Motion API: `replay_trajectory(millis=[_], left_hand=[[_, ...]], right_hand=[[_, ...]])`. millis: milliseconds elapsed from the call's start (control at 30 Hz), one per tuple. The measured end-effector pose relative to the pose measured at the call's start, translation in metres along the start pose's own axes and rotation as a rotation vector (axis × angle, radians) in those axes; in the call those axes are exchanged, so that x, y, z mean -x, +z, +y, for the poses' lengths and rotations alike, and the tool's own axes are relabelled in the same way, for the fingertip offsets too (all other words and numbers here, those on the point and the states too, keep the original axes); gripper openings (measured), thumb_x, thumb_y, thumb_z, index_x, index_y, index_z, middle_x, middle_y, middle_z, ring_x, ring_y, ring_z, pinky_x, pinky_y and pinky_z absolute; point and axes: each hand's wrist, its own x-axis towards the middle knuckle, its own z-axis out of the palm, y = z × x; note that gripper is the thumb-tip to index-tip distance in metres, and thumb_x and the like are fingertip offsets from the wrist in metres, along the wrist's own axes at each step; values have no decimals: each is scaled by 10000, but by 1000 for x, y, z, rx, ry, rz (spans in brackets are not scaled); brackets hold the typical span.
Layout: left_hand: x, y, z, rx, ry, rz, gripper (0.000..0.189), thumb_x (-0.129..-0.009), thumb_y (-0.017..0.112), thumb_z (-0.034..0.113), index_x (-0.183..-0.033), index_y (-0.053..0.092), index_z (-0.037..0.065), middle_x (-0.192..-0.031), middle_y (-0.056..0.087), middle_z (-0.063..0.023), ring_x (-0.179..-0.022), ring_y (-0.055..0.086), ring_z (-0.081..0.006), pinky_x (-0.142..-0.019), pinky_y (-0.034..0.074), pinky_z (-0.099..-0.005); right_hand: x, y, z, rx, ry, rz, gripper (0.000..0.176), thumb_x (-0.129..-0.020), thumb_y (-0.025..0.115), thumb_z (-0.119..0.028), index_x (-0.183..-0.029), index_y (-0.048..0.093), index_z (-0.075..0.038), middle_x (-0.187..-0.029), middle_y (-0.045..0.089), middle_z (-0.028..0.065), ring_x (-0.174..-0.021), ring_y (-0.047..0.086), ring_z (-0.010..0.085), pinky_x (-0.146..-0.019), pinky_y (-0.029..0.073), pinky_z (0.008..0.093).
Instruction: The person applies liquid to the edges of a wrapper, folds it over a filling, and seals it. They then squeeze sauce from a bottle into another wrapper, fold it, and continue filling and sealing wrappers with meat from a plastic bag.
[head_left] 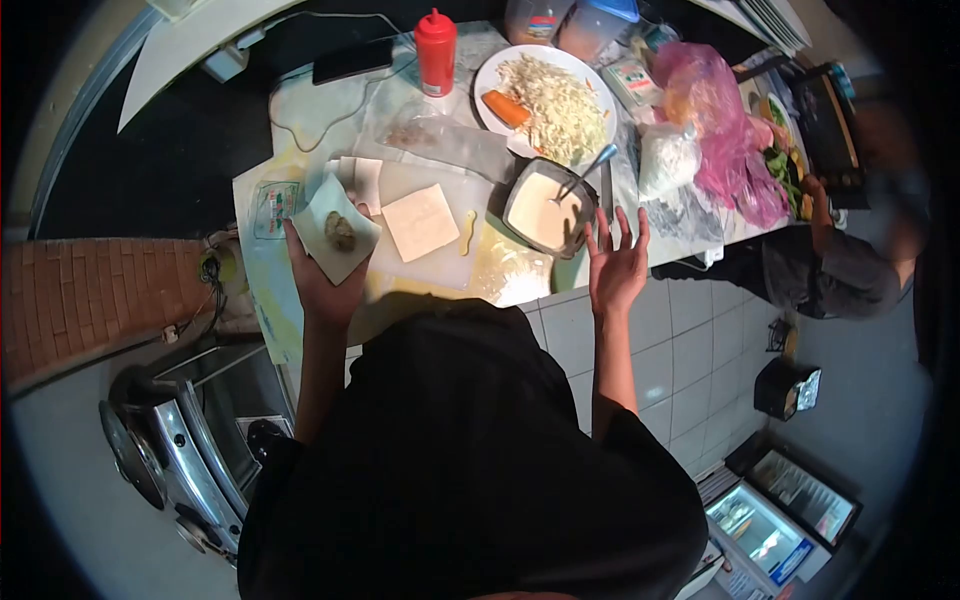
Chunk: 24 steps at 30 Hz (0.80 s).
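On my left hand [330,290] lies a square dumpling wrapper [345,262] with a small greyish-brown lump of filling [340,232] in its middle; my fingers support it from below. My right hand [617,268] is raised with its fingers spread, holding nothing, just beside a dark square bowl [513,217] of creamy batter. A blue-handled spoon [585,172] leans in that bowl. Between my hands, a stack of square wrappers [420,222] rests on a white cutting board [440,274]. To the right of the stack is a small yellowish stick-like tool [467,233].
Behind the board stand a red squeeze bottle [436,55] and a white plate [488,72] of shredded cabbage with a carrot piece [505,108]. A bag of white powder [668,160] and pink plastic bags [715,110] lie at the right. A person [850,260] stands farther right.
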Motion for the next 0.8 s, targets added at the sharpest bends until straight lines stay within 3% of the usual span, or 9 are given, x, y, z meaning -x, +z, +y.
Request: replay_trajectory(millis=[167,267,333,367,433,533,567,633,800], left_hand=[[2,18,-9,-27,-30,-74,678,-1053,251,567,-1423,439,31,-1320,552,-152,-1245,525,-308,-1085,415,-447],[7,20,-15,-376,101,-103,686,-1054,247,564,-1412,438,11,-1327,543,-155,-1244,517,-304,-1088,413,-438],[5,10,-17,-1126,319,-115,735,-1046,204,593,-1415,435,1,-1349,530,-152,-1268,496,-304,-1101,397,-436],[5,10,-13,-1128,319,-121,735,-1046,204,593,-1415,435,1,-1349,530,-152,-1268,496,-304,-1101,397,-436],[5,15,-4,-134,-30,-116,589,-1065,379,455,-1420,399,-15,-1355,527,-164,-1262,516,-289,-1091,423,-434],[2,6,-4,-834,258,22,614,-1071,271,484,-1415,414,-4,-1308,529,-151,-1192,535,-293,-1069,436,-430],[2,6,-2,-832,263,23,614,-1071,271,484,-1415,414,-4,-1308,529,-151,-1192,535,-293,-1069,436,-430],[3,18,5,-53,-27,61,686,-1048,254,558,-1413,430,5,-1316,527,-150,-1196,533,-301,-1062,435,-431],[-2,1,-2,-716,195,13,660,-1061,245,523,-1414,421,-6,-1320,526,-152,-1200,528,-289,-1064,436,-428]], right_hand=[[-14,-29,5,260,-267,92,612,-1037,458,-436,-1552,179,-259,-1568,232,70,-1404,382,325,-1132,289,487],[-36,-27,13,255,-364,132,631,-1037,458,-448,-1558,151,-269,-1597,177,56,-1425,363,313,-1135,263,477],[-54,-22,19,307,-370,79,662,-1034,462,-461,-1567,117,-275,-1612,132,46,-1433,356,315,-1136,264,483],[-63,-19,22,333,-372,51,678,-1033,464,-468,-1572,100,-278,-1620,109,40,-1437,353,315,-1137,265,486],[-76,-19,26,341,-358,5,703,-1032,465,-472,-1579,70,-279,-1634,72,35,-1447,342,317,-1129,283,496],[-91,-19,33,373,-331,-46,738,-1031,460,-490,-1587,26,-275,-1650,7,32,-1452,336,332,-1103,327,500],[-93,-21,35,373,-331,-51,738,-1031,460,-490,-1587,26,-275,-1650,7,32,-1452,336,332,-1103,327,500],[-92,-20,37,347,-277,-70,743,-1030,457,-499,-1586,13,-283,-1647,-11,35,-1441,349,349,-1086,352,508],[-81,-22,34,361,-265,-74,740,-1029,450,-510,-1581,3,-305,-1638,-6,46,-1427,357,384,-1083,353,547]])
